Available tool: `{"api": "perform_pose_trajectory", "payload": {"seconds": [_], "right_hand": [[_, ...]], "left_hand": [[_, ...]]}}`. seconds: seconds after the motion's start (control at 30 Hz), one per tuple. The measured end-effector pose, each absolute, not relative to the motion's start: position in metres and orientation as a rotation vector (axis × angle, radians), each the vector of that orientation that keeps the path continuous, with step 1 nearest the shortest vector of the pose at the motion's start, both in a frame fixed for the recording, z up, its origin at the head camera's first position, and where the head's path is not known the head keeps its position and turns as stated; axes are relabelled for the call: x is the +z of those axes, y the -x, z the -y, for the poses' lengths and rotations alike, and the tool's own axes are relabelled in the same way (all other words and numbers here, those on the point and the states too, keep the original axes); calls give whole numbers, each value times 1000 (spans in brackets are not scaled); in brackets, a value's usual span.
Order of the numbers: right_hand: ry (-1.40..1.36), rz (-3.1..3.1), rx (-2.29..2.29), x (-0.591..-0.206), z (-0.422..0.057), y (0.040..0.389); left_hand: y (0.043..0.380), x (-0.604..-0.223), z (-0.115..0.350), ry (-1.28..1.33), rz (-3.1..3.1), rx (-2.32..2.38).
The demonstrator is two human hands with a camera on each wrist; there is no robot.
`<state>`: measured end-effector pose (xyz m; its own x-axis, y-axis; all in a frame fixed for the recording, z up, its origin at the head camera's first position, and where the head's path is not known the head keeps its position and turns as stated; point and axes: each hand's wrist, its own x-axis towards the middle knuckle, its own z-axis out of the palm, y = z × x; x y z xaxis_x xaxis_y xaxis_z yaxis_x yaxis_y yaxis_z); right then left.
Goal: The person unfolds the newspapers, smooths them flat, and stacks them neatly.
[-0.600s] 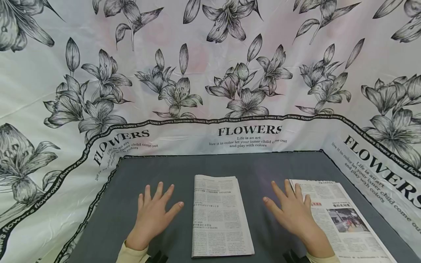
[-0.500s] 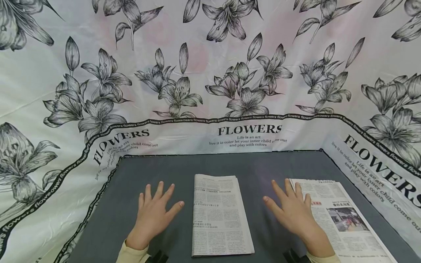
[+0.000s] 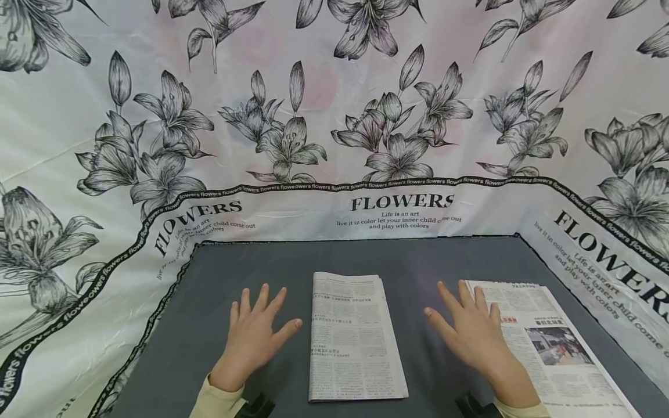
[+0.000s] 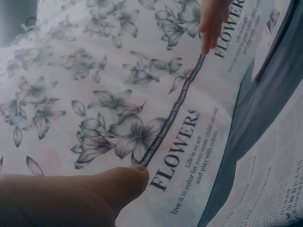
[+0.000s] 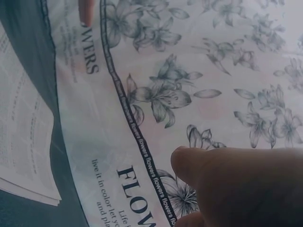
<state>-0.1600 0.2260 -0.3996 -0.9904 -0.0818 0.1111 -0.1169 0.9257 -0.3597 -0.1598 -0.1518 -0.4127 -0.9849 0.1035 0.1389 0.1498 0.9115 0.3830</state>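
A folded newspaper [image 3: 355, 342] lies lengthwise in the middle of the dark grey table, between the two hands. To its left, my left hand [image 3: 256, 334] is spread with fingers straight and holds nothing. My right hand [image 3: 473, 337], also spread and holding nothing, is on the other side. It overlaps the left edge of a second newspaper [image 3: 567, 371], which carries a colour photo. The left wrist view shows the left thumb [image 4: 118, 184] with the folded newspaper [image 4: 274, 175] at lower right. In the right wrist view the right thumb [image 5: 194, 165] shows, and newspaper pages [image 5: 23, 123] lie at left.
The grey table [image 3: 261, 258] meets a white cloth [image 3: 292, 215] printed with flowers and lettering, which rises behind it and along both sides. Black camera mounts [image 3: 256, 406] sit at the wrists.
The whole head view has shifted slightly, with the scene a little higher and to the right. The left hand sits slightly nearer the folded newspaper; both hands keep their spread pose.
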Motion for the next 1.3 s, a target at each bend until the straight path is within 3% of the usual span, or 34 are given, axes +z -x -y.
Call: {"api": "perform_pose_trajectory", "payload": {"seconds": [0.37, 0.77, 1.3], "right_hand": [[-161, 2980, 567, -394, -225, 162], [-188, 2988, 599, -396, -223, 161], [-209, 3000, 637, -410, -222, 162]], "left_hand": [[158, -427, 124, 353, 2963, -568], [137, -479, 69, 924, 2993, -467], [133, -498, 62, 931, 2976, -395]]}}
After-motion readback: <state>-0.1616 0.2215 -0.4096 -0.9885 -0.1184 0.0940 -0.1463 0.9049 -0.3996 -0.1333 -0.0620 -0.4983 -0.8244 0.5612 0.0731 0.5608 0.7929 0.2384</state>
